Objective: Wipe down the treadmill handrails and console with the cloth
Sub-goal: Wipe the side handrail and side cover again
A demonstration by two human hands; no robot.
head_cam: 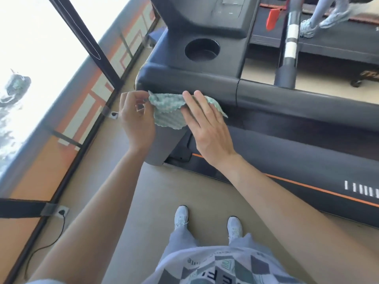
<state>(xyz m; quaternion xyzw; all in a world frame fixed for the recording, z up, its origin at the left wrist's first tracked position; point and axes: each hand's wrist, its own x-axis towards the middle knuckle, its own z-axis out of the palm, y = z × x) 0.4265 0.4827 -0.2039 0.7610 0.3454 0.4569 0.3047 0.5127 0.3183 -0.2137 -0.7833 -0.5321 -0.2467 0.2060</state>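
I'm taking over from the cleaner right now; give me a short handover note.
Left hand pinches a corner of the cloth. Right hand lies flat on the cloth, pressing it onto the handrail at its end beside the console.
Done: cloth in place on the rail; how much is wiped cannot be told.
Left: likely the rail's length and the console.

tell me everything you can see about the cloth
The cloth is a thin, soft-looking rag, pale green with a white pattern and a bumpy, quilted texture; its edges look wavy. It is spread open, not balled, and draped over the front edge of the black handrail near its rounded end, with its lower part hanging free below. The left hand pinches one corner, while the right hand lies on it with straight fingers, covering its other side.
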